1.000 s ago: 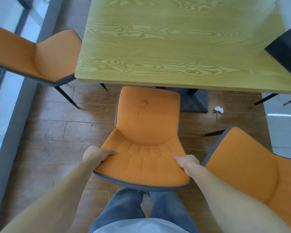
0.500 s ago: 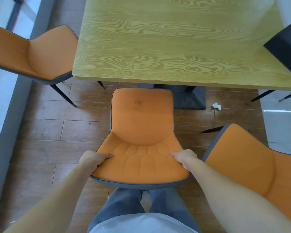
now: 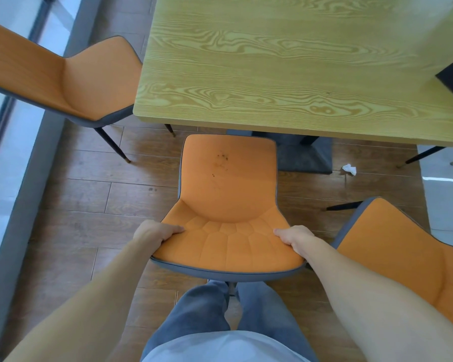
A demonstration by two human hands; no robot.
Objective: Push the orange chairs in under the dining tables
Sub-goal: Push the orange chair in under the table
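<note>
Both hands — left (image 3: 156,231), right (image 3: 294,237) — grip the chair (image 3: 228,205) backrest's sides. Push evenly, straight ahead — seat front just reaches the table (image 3: 285,74) edge.

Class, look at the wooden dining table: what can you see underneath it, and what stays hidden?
Under the table a dark pedestal base shows, beside the held chair's front edge. The tabletop hides the rest of the space beneath it.
</note>
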